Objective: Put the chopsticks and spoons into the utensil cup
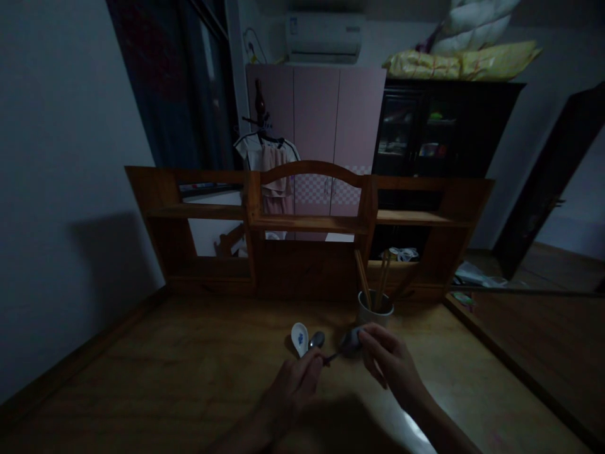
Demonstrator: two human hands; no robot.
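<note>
My left hand [293, 388] is closed round the handles of a white ceramic spoon with a blue mark [299, 337] and a metal spoon [316, 340], bowls pointing up. A little to the right, my right hand [388, 362] pinches the bowl of another metal spoon [348, 343] whose handle slants down towards my left hand. Just behind my right hand stands a pale cup [374, 310] holding several wooden chopsticks [363, 277]. All of this is above a wooden desk [165, 372] in dim light.
A wooden shelf unit [307, 221] stands along the back of the desk. Behind it are a pink wardrobe [331, 120], hanging clothes [271, 161] and a dark cabinet [439, 126]. A wall runs along the left; a second wooden surface [543, 340] lies to the right.
</note>
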